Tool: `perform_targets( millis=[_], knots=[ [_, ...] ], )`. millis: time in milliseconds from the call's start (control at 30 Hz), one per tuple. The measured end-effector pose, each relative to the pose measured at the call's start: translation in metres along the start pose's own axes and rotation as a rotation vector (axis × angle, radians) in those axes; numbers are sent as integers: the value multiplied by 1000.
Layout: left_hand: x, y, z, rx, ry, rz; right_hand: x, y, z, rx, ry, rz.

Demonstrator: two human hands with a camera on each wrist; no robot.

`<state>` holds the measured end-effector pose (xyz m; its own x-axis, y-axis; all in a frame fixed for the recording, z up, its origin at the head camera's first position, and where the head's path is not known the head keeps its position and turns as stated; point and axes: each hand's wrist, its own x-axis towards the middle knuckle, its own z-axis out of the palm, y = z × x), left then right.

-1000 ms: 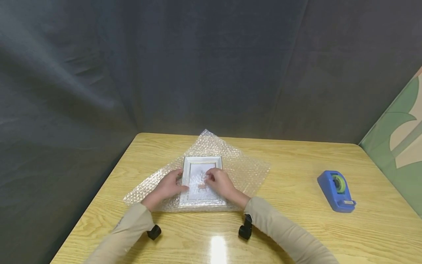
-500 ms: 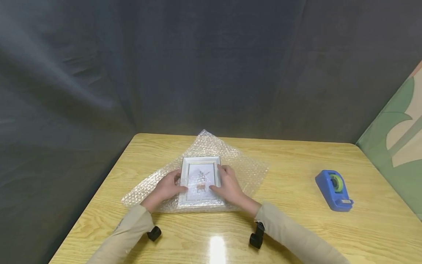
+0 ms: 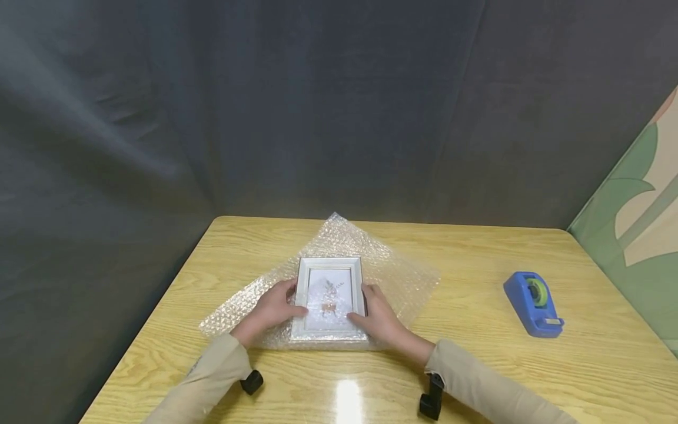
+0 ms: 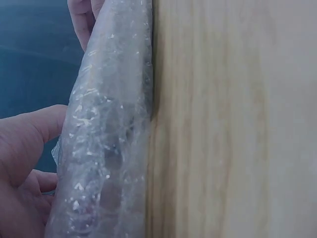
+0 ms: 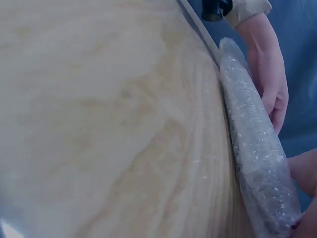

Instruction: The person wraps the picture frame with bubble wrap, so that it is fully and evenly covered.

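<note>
A white picture frame (image 3: 302, 294) with a small deer picture lies on a sheet of bubble wrap (image 3: 402, 277), whose near part is folded up over the frame. My left hand (image 3: 272, 306) grips the frame's left side, thumb on the front border. On the opposite side my right hand (image 3: 378, 315) holds the right edge, its thumb over the front near the picture. In the left wrist view the folded bubble wrap (image 4: 111, 124) makes a thick roll, with the left thumb against it. Both hands show behind the bubble wrap (image 5: 257, 144) in the right wrist view.
A blue tape dispenser (image 3: 535, 306) with a green-cored roll stands on the right of the wooden table (image 3: 466, 371). Dark curtain (image 3: 339, 118) hangs behind and to the left. A leaf-patterned panel (image 3: 646, 235) borders the right side.
My right hand has gone from over the picture's middle to the frame's right edge, uncovering the picture. The frame sits slightly further right in view. The left hand keeps its hold.
</note>
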<state>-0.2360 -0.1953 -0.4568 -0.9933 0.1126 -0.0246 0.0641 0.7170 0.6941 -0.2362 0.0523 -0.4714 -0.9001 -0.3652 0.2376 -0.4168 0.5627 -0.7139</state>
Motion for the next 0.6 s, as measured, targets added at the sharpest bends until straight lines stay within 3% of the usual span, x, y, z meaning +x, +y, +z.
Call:
perform_targets(
  millis=[133, 233, 367, 600],
  knots=[
    [-4, 3, 3, -9, 2, 23, -1, -2, -9, -60, -61, 17],
    [-5, 5, 4, -17, 2, 22, 11, -5, -22, -151, -138, 21],
    [-6, 6, 5, -52, -18, 27, 39, -3, -42, -227, -166, 3],
    [-3, 5, 7, -52, -23, 30, 97, 25, -63, -160, -129, -53]
  ],
)
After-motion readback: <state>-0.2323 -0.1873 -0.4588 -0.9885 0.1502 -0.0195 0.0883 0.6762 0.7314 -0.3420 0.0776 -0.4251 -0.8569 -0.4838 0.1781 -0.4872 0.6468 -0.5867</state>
